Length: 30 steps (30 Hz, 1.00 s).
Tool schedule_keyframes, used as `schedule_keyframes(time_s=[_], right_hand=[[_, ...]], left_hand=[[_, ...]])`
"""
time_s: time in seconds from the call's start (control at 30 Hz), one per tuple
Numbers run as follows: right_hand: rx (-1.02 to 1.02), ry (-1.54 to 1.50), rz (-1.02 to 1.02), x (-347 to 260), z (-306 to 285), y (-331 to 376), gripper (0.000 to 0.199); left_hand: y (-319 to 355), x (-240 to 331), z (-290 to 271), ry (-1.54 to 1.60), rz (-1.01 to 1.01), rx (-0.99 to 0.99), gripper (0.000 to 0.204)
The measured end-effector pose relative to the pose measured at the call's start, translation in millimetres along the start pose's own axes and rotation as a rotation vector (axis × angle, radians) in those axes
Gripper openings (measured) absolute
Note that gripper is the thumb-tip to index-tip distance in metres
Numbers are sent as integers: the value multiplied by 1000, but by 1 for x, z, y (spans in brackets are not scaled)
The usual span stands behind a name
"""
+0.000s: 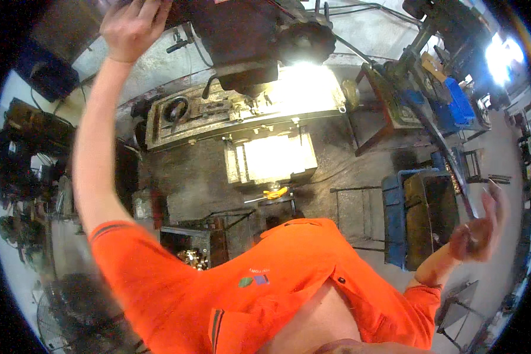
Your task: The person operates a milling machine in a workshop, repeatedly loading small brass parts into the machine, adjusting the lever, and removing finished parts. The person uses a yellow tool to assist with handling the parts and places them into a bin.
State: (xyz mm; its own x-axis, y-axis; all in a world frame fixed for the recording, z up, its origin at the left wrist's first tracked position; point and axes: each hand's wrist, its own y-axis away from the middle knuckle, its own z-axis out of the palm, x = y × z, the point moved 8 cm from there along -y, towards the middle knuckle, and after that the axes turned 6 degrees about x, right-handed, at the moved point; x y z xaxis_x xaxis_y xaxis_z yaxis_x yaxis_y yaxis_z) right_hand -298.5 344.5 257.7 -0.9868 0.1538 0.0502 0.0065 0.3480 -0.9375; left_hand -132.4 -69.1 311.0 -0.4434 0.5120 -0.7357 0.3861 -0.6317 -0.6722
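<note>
My left hand reaches up to the top edge, its fingers curled against a dark part of the machine. What they hold is cut off by the frame. Out at the right, my right hand is beside the lower end of a long dark metal bar. Its fingers look stretched out and are blurred; whether the palm touches the bar is hard to tell. Between my arms stands the dark machine head, above a metal worktable with slots and a brightly lit right end.
A lit metal block juts toward me, with a yellow-handled tool just in front. Blue bins stand at the right, below a bench with a blue tray. Shiny metal parts lie in a box near my left side.
</note>
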Motion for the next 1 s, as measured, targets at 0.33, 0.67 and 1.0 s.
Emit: schedule_keyframes(time_s=[0.33, 0.67, 1.0], right_hand=[[117, -287, 130, 37, 6, 69, 39], [-623, -331, 663, 21, 158, 343, 43], [-1065, -482, 983, -8, 220, 340, 39]], left_hand=[[-6, 4, -6, 151, 224, -325, 18], [269, 371, -99, 996, -943, -1242, 24], [330, 457, -134, 906, -992, -1672, 33]])
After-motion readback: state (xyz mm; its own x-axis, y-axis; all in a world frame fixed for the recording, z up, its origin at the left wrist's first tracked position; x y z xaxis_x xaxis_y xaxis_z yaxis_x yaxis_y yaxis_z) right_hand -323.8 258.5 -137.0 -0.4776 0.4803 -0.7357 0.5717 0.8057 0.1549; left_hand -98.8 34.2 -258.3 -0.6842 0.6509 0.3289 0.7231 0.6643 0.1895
